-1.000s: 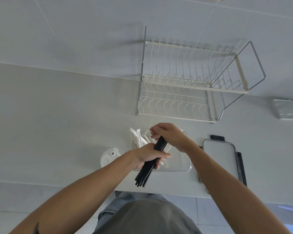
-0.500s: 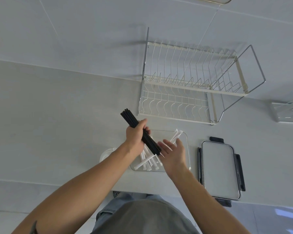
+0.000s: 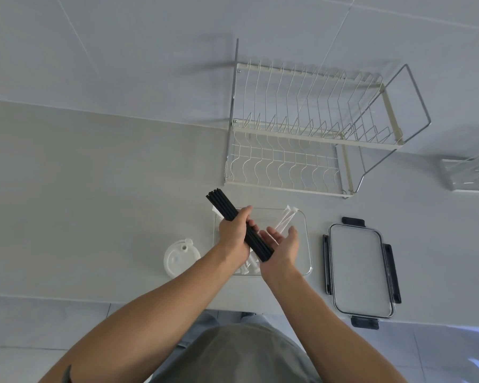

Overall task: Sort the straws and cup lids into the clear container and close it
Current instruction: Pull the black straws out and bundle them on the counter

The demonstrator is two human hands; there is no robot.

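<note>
Container [image 3: 306, 244] at counter [image 3: 94, 203] centre, wrapped straws [image 3: 284, 221] inside. Cup lid [image 3: 179, 258] at 9 o'clock, container lid [image 3: 360, 272] at 3, dish rack [image 3: 310, 128] at 12. Straw bundle [image 3: 224, 207] above container, between left hand [image 3: 233, 236] and right hand [image 3: 284, 244].

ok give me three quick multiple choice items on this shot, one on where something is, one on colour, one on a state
1. Where does the container lid lie?
A. on the container
B. on the counter, right of the clear container
C. in the dish rack

2. What colour are the straws that the left hand grips?
A. black
B. red
C. green

3. How is the right hand?
A. a fist
B. gripping the lid
C. open, palm against the bundle's end

Key: B, the lid lies flat beside the container; A, the bundle is black; C, the fingers are spread.
</note>
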